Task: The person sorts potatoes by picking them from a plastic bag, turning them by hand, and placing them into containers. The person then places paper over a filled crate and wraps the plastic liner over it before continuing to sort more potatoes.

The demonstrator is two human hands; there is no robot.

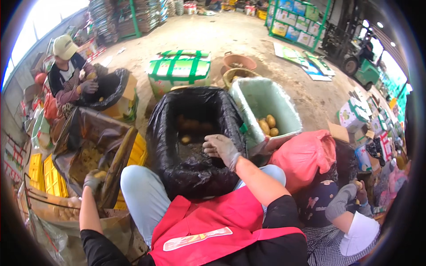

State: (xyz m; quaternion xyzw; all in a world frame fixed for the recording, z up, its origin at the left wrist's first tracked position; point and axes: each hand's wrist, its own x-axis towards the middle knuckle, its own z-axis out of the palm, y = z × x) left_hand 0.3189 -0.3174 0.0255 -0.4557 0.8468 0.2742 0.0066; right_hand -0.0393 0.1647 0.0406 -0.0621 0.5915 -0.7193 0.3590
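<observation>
My left hand (94, 183), in a grey glove, grips a potato (100, 174) at the near edge of a crate lined with dark, dirty plastic (114, 166). My gloved right hand (220, 148) hovers over a box lined with black plastic (196, 183) between my knees. Its fingers are extended, and I see nothing in them. One lit potato (185, 139) lies in that box, and more potatoes (194, 123) sit in its shadowed far end. Beyond it to the right, a pale green lined box (286, 109) holds several potatoes (268, 125).
A pink sack (303, 154) stands by my right knee. Yellow crates (55, 178) are at left. A taped carton (179, 68) and a basin (239, 61) stand ahead. One co-worker (68, 71) sits at left, another (346, 212) at right. A forklift (364, 68) is far right.
</observation>
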